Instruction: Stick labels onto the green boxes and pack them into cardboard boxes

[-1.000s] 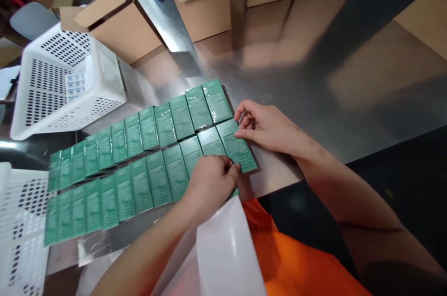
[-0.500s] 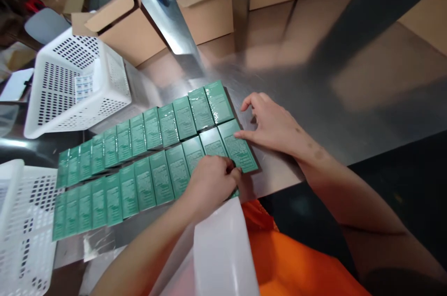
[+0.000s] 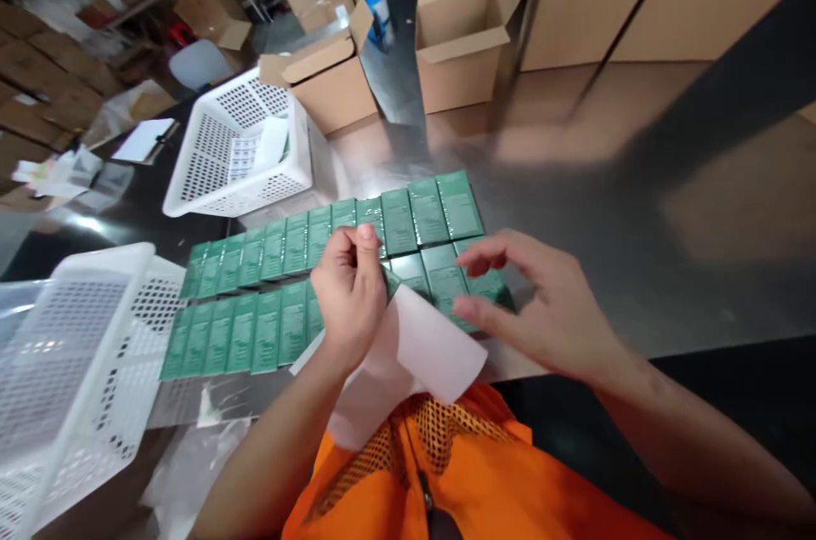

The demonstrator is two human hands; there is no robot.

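Two rows of shiny green boxes (image 3: 399,221) lie side by side on the metal table, with small print on their upper faces. Above the middle of the rows, my left hand (image 3: 350,293) is closed, thumb on top, around a white paper strip (image 3: 439,344). The strip curls down in front of my orange clothing, and the part inside the fist is hidden. My right hand (image 3: 548,310) hovers over the right end of the near row, thumb and fingers apart and holding nothing. It hides part of the last boxes there.
A white perforated basket (image 3: 299,166) with printed sheets stands behind the rows at left; another white basket (image 3: 144,268) is at the near left. Open cardboard boxes (image 3: 459,81) and a blue tape dispenser (image 3: 377,13) stand at the back. Clear plastic (image 3: 197,463) lies at the front edge.
My left hand has risen from the near row of boxes, bringing the white strip up with it. My right hand has come off the end box and opened. The view has shifted.
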